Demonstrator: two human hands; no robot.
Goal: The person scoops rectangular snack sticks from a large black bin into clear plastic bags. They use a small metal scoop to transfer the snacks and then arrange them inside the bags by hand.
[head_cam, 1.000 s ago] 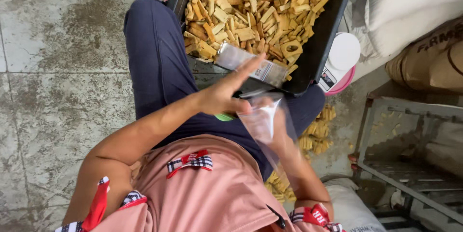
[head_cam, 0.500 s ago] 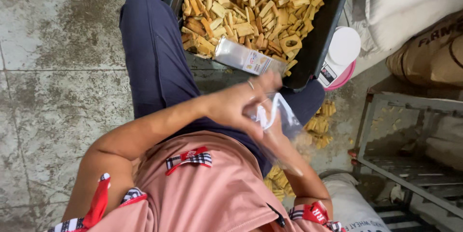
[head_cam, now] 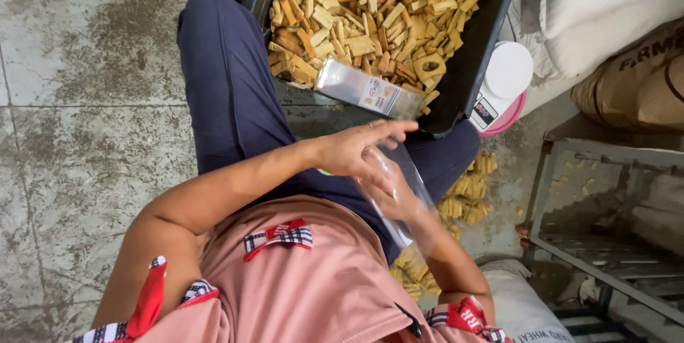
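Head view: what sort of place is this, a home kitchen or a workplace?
Likely a small snack-packing workshop. A black tray heaped with fried snack sticks sits on the person's lap, filled packets lie on the concrete floor, and the hands work a clear plastic bag beside sacks.

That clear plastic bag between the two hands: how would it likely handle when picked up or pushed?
The clear plastic bag looks thin and see-through, so probably floppy and very light. The left hand and the right hand both work it, hinting that its smooth film clings shut or slips. It holds nothing visible, so a push would likely crumple it rather than slide it.
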